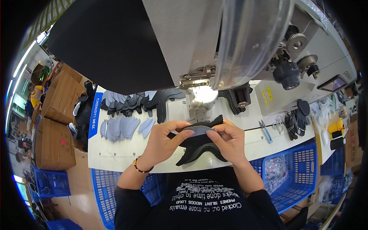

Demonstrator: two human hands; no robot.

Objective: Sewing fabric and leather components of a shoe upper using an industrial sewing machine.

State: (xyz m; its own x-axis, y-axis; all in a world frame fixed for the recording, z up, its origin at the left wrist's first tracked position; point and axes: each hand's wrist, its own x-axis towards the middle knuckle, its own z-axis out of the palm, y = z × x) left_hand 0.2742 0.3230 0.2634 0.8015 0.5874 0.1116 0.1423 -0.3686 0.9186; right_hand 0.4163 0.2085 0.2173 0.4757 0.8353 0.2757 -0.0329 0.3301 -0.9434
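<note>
My left hand and my right hand pinch a curved grey piece against a black cut piece, thumbs on top and fingers behind. The two layers lie one over the other in front of the sewing machine's lit needle area. Beneath them, at the table's front edge, rests a stack of black curved pieces. More black pieces lie behind my right hand. To the left, loose grey pieces and a row of overlapping grey and black pieces cover part of the table.
Blue-handled thread snips and small scissors lie on the right. The sewing machine's arm overhangs the table. Blue crates stand below the front edge. Cardboard boxes and a person in yellow are at left.
</note>
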